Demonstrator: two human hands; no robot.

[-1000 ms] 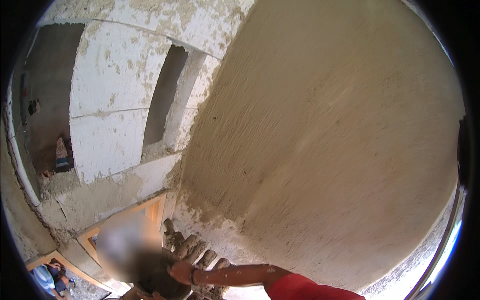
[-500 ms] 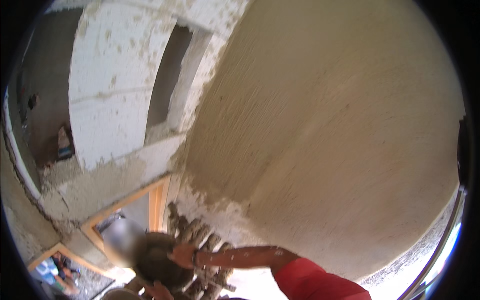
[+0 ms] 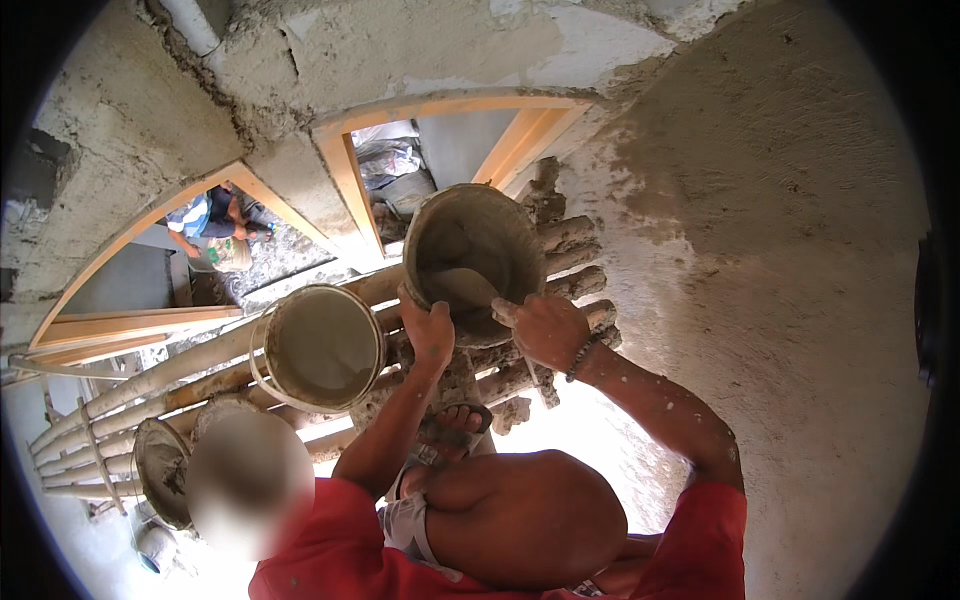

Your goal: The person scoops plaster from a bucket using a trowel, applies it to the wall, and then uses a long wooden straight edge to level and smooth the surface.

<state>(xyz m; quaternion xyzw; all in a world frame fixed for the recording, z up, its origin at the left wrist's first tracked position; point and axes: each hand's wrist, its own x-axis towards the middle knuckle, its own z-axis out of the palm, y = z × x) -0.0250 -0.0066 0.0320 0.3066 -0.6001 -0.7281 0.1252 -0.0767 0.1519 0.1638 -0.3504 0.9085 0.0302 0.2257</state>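
Observation:
A mortar-crusted bucket (image 3: 530, 250) stands tilted on the pole platform, with wet grey mortar inside. My left hand (image 3: 430, 332) is closed on its near rim. In my right hand (image 3: 550, 330) is a trowel (image 3: 465, 285), its blade coated in mortar and lying inside the bucket; the handle is mostly hidden by my fingers. Just left of my left forearm is a second bucket (image 3: 325, 345), filled with greyish liquid, its handle hanging down the side.
Beneath me runs a platform of wooden poles (image 3: 170, 400) with gaps. Another mortar-smeared bucket (image 3: 165, 470) is at the far left. A plastered wall (image 3: 800, 300) rises on the right. Below, past orange window frames (image 3: 335, 180), a person (image 3: 215, 215) is visible.
The view has swung down from the wall to the buckets and platform. Both hands are now plainly in sight at the mortar bucket, with the trowel inside it.

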